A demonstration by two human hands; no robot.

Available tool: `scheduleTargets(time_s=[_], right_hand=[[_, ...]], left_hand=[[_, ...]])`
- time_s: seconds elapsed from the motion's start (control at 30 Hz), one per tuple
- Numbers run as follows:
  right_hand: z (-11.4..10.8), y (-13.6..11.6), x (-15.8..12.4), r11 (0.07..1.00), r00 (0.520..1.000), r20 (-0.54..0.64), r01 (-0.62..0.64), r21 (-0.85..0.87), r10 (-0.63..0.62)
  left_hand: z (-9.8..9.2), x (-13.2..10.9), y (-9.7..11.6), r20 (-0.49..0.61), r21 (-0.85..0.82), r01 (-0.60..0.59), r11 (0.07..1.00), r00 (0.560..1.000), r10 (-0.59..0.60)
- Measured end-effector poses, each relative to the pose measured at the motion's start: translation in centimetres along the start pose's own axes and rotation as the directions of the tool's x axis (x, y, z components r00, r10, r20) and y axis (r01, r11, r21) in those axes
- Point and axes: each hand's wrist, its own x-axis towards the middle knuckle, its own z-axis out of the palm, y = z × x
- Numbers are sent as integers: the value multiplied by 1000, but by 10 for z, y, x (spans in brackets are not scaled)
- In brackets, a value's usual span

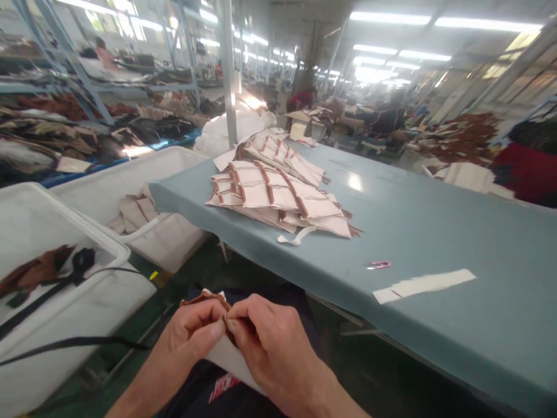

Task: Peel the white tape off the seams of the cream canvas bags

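Over my lap, my left hand (pixel 189 331) and my right hand (pixel 278 342) meet at a piece of cream material with a brown edge (pixel 232 360). Both pinch its brown edge between thumb and forefinger, the fingertips almost touching. The brown edge also shows behind my left fingers; my hands hide much of the rest. On the blue-grey table (pixel 418 226) lie pink-handled thread snips (pixel 379 265). Beside them is a flat off-white strip (pixel 426 285). Farther back, cream panels with brown edges (pixel 282 194) are stacked overlapping, a small curled white strip (pixel 298 237) in front.
To my left stand white bins; the nearer bin (pixel 78 217) holds brown scraps and a black strap (pixel 52 293) hanging over its rim. The farther bin (pixel 183 159) contains cream pieces. A metal post (pixel 227 75) rises beyond the table. Another person in red (pixel 533 168) is at the right edge.
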Motion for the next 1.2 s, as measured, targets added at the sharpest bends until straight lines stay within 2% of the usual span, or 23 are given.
scheduleTargets(time_s=[0.13,0.27,0.4,0.53,0.63,0.73,0.8,1.03,1.2], right_hand=[[2,-3,-8,996,1000,-15,13,-88,-14],[7,1,-13,992,998,-57,6,-126,-13],[10,6,-14,989,981,-127,-144,26,146],[12,10,-15,937,929,-149,-318,144,338],[11,14,-16,904,902,-130,-387,183,412],[12,20,-16,891,899,-93,-401,214,427],[14,23,-15,889,902,-74,-400,223,424],[27,31,-4,897,907,-32,-408,171,419],[32,36,2,921,922,69,-385,60,381]], left_hand=[[2,-8,3,-21,123,-59,991,998,62],[11,-10,16,-64,279,-85,956,992,107],[27,-6,26,-140,323,-123,938,974,176],[43,-1,26,-192,335,-146,931,957,219],[48,2,20,-204,288,-84,954,968,147],[48,5,12,-186,190,22,982,983,14],[47,8,6,-181,166,65,984,983,-35],[33,23,-2,-257,147,121,982,963,-80],[21,27,-22,-361,12,148,989,923,-134]])
